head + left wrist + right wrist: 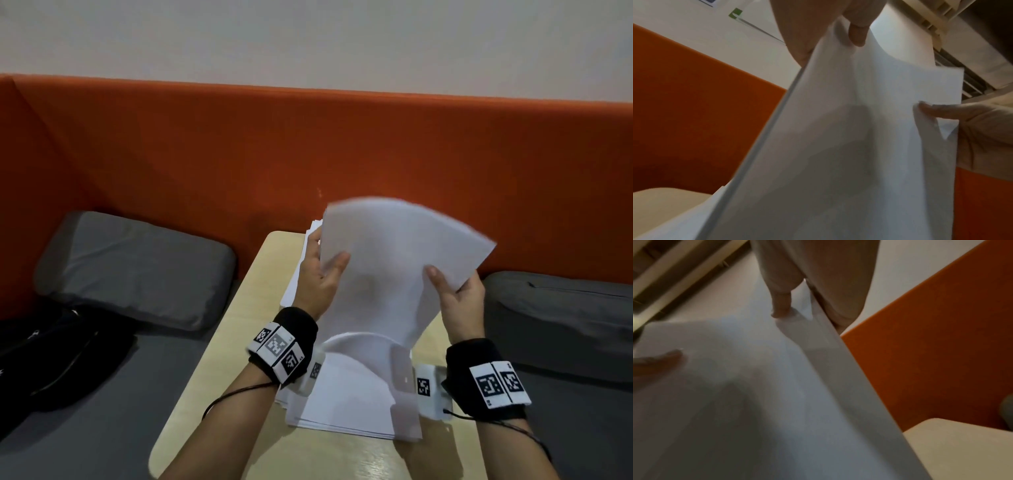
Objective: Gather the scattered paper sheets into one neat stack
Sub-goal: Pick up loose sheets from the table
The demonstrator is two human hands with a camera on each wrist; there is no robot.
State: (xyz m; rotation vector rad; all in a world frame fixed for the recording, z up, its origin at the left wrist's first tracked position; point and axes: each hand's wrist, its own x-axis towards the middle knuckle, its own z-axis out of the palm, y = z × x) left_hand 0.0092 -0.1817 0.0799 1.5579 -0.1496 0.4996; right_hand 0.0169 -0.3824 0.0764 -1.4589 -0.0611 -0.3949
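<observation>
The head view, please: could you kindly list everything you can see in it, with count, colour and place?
held sheets: one bundle, white, raised upright and bowed over the table, lower edge on the flat pile
flat pile: one, white, lying on the table nearest the person
far sheets: a few, white, on the table behind the left hand
table: one, pale wood, centre
cushions: two, grey, one left, one right
backrest: one, orange, behind the table
dark bag: one, black, on the seat at far left
wristbands: two, black with coded tags, on both wrists
left hand: grips the bundle's left edge
right hand: grips the bundle's right edge
</observation>
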